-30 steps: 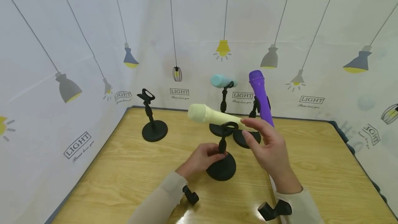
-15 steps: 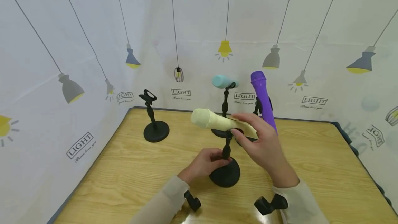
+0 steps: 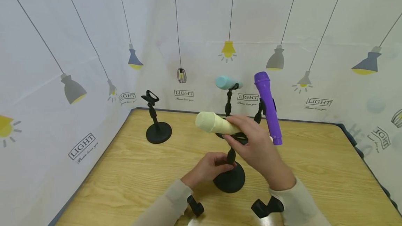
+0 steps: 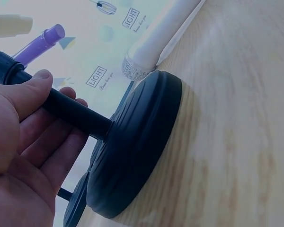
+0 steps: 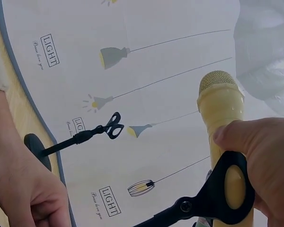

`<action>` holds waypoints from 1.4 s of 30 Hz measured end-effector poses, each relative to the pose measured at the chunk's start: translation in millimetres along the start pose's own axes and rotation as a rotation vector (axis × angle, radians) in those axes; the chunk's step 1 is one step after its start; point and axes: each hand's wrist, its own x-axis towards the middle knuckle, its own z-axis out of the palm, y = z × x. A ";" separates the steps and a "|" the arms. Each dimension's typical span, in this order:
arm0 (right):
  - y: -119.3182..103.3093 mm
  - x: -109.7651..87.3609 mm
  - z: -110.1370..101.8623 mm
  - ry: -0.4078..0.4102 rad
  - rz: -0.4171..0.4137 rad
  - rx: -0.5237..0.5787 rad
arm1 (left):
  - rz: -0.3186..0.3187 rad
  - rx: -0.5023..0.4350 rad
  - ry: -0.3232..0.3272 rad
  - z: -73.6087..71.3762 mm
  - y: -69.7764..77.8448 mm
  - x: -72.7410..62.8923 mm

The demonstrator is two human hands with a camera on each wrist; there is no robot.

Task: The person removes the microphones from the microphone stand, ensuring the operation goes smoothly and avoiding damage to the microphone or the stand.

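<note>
1 yellow microphone (image 3: 213, 122) in the right hand (image 3: 257, 145) touches a clip (image 5: 215, 195) whose stand (image 3: 230, 181) the left hand (image 3: 208, 168) grips.

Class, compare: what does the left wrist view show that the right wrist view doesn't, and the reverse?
Only the left wrist view: the purple microphone and the white microphone. Only the right wrist view: an empty stand clip and the held stand's clip. Both: the left hand, the held stand, the pale yellow microphone and the wall's LIGHT lettering.
</note>
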 end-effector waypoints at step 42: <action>-13.6 13.1 14.2 0.061 -0.108 -0.068 | 0.071 0.258 0.055 6.8 13.0 3.7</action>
